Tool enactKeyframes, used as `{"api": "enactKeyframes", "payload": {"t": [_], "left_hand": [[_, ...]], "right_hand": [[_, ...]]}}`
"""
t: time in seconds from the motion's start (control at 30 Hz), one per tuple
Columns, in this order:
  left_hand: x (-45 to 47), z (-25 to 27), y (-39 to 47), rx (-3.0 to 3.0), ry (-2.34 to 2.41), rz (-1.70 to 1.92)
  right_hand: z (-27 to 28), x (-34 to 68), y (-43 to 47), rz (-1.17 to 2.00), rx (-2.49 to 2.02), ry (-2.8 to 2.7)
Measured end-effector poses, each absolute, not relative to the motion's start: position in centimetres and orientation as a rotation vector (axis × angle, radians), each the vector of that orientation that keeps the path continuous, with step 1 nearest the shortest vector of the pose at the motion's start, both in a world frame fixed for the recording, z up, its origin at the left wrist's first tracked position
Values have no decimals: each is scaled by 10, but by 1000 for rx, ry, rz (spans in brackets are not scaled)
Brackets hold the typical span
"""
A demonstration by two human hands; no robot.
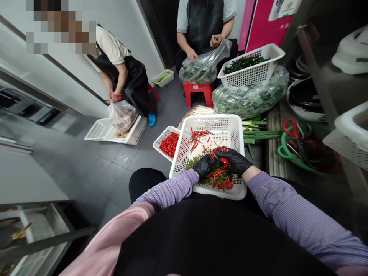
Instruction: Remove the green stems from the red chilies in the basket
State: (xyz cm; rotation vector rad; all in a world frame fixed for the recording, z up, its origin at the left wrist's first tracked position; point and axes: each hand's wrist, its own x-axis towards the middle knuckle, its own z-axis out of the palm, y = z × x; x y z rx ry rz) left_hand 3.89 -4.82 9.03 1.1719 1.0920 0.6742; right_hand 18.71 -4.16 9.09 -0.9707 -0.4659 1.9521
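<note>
A white perforated basket (235, 124) rests in front of me, holding red chilies (219, 178) and a heap of green chili stems (192, 162). Both my hands wear black gloves and are inside it. My left hand (204, 166) has its fingers closed at a red chili near the middle of the basket. Opposite it, my right hand (234, 161) is curled round several red chilies that stick out past its fingers. A few loose chilies (198, 135) lie at the basket's far side. Just left, a smaller white basket (156, 143) is filled with stemless-looking red chilies.
Ahead, a person (205, 27) sits behind a red stool (198, 90) bearing a bag of greens. At left another person (117, 73) bends over a plastic bag (123, 117). To the right are bagged leaves (250, 100), green onions (258, 134), and red-handled scissors (291, 130) in a green basket.
</note>
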Motion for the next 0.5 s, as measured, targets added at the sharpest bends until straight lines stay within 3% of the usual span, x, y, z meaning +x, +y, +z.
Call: {"api": "enactKeyframes", "payload": {"t": [0.2,0.37,0.5], "left_hand": [[36,86,-50,1492,1251,610],[23,77,-49,1356,1408,371],[22,85,-40,1155,1378,591]], "right_hand": [[92,183,-42,1777,-1064,-682],[98,197,-35,1494,-1164,-911],[93,201,-35,1546,-1208,-1171]]}}
